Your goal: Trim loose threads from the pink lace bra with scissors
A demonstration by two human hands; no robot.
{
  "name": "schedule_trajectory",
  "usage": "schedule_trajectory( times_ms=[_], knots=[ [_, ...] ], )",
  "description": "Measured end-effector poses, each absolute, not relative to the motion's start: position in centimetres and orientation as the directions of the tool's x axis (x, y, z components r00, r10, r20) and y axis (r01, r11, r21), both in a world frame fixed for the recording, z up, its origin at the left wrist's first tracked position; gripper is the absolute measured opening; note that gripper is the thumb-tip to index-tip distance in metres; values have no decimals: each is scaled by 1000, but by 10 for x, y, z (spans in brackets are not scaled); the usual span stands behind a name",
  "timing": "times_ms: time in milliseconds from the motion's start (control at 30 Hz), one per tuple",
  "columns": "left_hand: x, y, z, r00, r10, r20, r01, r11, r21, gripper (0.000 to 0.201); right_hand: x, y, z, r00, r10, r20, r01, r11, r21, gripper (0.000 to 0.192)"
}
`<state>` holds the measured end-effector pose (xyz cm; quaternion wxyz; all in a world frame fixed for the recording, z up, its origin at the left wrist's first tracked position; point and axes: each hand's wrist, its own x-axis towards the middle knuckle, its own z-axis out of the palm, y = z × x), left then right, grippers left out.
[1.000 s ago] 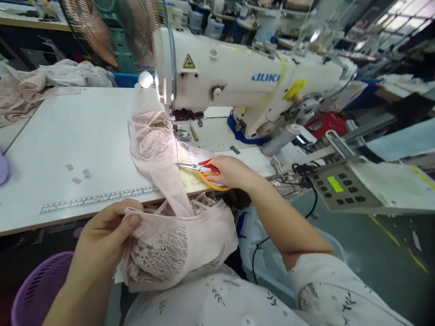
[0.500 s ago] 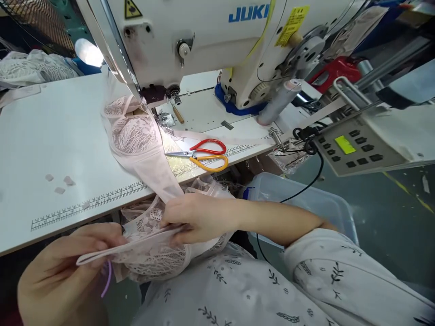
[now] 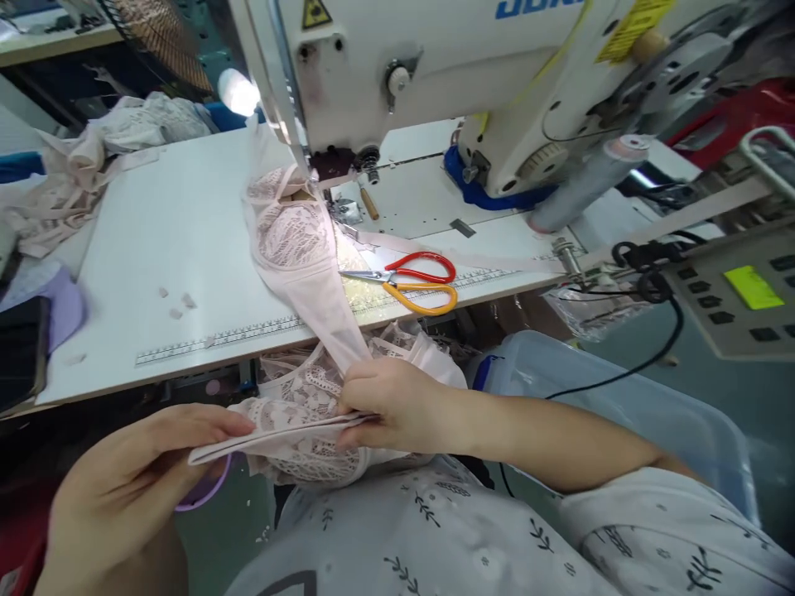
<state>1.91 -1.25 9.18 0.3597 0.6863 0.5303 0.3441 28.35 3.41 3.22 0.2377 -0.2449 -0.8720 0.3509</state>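
Observation:
My left hand [image 3: 142, 472] pinches the end of a folded pale edge on a pale pink lace bra [image 3: 304, 463] in front of my lap. My right hand [image 3: 397, 406] grips the same edge further right, thumb below and fingers above, so it stretches between both hands. From the right hand a smooth pale band [image 3: 329, 310] runs up over the table edge to another lace cup [image 3: 295, 236], which lies beside the needle area of the sewing machine [image 3: 348, 66]. Whether the two pieces are joined is hidden by my right hand.
Scissors [image 3: 410, 277] with red and yellow handles lie by the band on the white table [image 3: 186, 190]. A thread cone [image 3: 590, 186] stands right of the machine. Beneath is a clear plastic bin [image 3: 559, 372]. A phone [image 3: 21, 352] and heaped fabric [image 3: 149, 124] are at left.
The view has swung left, so the table and machine appear further right and the phone shows. Both hands still hold the bra edge; the left fingers now lie straighter along it.

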Motion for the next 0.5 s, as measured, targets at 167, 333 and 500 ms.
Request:
schedule_trajectory(
  times_ms=[167, 333, 500],
  knots=[
    [23, -13, 100, 401, 911, 101, 396, -272, 877, 25, 288, 31, 36, -793, 561, 238, 159, 567, -808, 21],
    [25, -11, 105, 402, 914, -47, 504, -178, 845, 16, 288, 35, 49, -897, 421, 133, 52, 400, -915, 23],
    [29, -1, 116, 470, 812, -346, 671, -74, 738, 13, 282, 39, 55, -926, 375, 52, 136, 457, -879, 23]
  ],
)
